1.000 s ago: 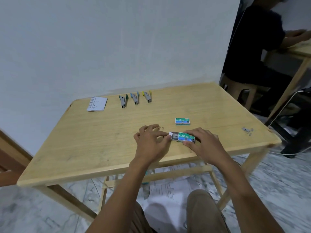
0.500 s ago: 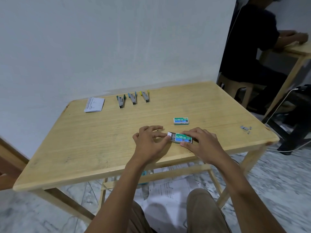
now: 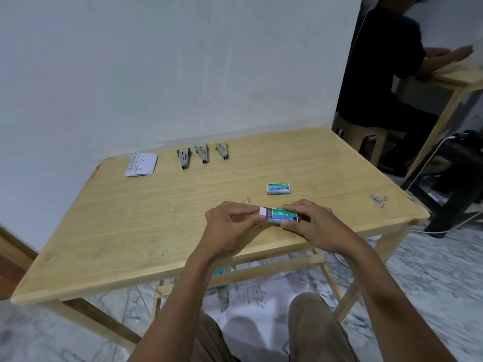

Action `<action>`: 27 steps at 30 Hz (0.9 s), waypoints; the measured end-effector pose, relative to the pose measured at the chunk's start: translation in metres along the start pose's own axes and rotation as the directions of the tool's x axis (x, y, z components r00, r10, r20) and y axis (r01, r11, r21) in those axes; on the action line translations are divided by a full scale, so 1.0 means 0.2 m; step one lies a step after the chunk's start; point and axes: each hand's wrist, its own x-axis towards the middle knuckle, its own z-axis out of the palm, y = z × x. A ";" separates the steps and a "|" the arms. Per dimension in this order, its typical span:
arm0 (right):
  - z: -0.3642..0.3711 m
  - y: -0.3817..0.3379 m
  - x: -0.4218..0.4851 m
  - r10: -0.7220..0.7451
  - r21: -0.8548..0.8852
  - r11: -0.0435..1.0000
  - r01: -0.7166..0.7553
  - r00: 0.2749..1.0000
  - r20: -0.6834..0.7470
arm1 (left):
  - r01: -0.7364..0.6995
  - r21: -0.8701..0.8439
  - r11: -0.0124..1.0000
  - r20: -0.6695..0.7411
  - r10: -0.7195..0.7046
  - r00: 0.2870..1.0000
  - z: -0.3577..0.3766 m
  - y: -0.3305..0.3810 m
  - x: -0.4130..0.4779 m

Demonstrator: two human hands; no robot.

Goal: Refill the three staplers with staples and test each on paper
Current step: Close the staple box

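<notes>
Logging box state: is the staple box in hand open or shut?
Partly open: white tray sticks out of the green sleeve at the left end, pinched by the left hand; right hand grips the sleeve.

The right hand (image 3: 315, 226) covers the right end of the green cardboard staple box (image 3: 284, 215), and fingers (image 3: 244, 210) of the left hand (image 3: 227, 227) hide the end of its white sliding tray (image 3: 263, 212), whose contents are too small to tell. Print on the folded white paper (image 3: 141, 164) is too small to read. The top edge cuts off the dark-clothed seated person (image 3: 379, 74).
</notes>
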 end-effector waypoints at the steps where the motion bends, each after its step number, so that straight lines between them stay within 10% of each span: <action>1: 0.00 0.00 0.00 -0.006 -0.003 1.000 0.006 1.000 -0.002 | 0.009 -0.014 1.000 -0.006 -0.009 1.000 0.00 0.00 0.00; 22: 0.04 -0.05 -0.02 -0.077 -0.203 0.977 0.072 0.997 -0.017 | -0.089 0.174 0.981 0.081 0.076 0.994 0.01 0.00 0.00; 27: 0.00 -0.04 0.08 -0.028 0.005 1.000 0.029 0.990 -0.138 | -0.067 0.233 0.970 -0.022 0.074 0.997 0.01 0.02 -0.01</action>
